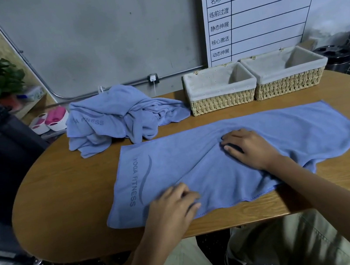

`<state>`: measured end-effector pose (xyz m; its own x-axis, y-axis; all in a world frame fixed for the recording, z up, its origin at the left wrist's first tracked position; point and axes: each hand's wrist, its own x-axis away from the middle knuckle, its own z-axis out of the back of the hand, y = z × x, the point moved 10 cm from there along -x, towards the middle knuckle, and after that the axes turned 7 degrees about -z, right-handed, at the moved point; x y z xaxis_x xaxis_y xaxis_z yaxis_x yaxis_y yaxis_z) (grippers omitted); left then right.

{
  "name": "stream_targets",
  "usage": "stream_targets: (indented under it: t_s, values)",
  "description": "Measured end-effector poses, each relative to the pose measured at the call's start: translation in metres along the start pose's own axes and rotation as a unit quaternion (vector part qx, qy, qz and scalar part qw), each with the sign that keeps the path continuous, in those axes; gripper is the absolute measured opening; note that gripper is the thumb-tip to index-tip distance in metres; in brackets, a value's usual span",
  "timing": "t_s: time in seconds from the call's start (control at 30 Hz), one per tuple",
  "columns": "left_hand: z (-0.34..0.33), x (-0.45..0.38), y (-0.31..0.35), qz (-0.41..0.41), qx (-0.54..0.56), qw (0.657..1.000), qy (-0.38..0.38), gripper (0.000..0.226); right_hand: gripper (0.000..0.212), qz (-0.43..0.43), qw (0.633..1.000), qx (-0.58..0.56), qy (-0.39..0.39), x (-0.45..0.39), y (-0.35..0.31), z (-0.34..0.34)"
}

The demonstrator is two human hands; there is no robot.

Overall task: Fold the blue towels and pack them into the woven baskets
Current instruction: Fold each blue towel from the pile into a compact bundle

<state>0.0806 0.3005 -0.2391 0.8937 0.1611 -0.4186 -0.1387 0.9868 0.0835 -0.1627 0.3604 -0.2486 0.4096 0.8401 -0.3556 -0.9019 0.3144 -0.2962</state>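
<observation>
A soft blue towel (231,160), long and rectangular, lies spread on the oval wooden worktop (65,195), its long axis running left to right, "YOGA FITNESS" printed at its left end. The right grip (247,148) presses its middle, fingers curled into a fold. The left grip (172,208) rests on the near edge, fingers loosely bent. Beyond the grips are a crumpled pile (118,116) and two lined woven baskets (221,99).
</observation>
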Motion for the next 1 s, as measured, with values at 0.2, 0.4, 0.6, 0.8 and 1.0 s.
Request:
stream_targets:
  t_s: [0.2, 0.4, 0.6, 0.8, 1.0]
  values:
    - [0.000, 0.008, -0.031, 0.087, -0.031, 0.996, 0.003, 0.033, 0.037, 0.007, 1.000, -0.001, 0.009, 0.001, -0.003, 0.002]
    - [0.006, 0.004, -0.017, 0.072, -0.004, 0.997, -0.004, 0.031, 0.036, -0.003, 1.000, 0.014, 0.001, -0.001, 0.001, -0.005]
    - [0.000, 0.009, 0.002, 0.045, -0.022, 0.999, 0.004, 0.030, 0.034, 0.058, 0.995, -0.083, -0.011, -0.012, -0.072, -0.017]
    - [0.007, 0.026, -0.006, 0.074, -0.052, 0.996, -0.017, 0.034, 0.053, 0.038, 0.994, -0.062, -0.076, -0.025, -0.101, -0.065]
    - [0.004, 0.016, 0.008, 0.037, -0.029, 0.999, -0.003, 0.031, 0.041, 0.132, 0.977, -0.109, -0.129, -0.048, -0.184, -0.083]
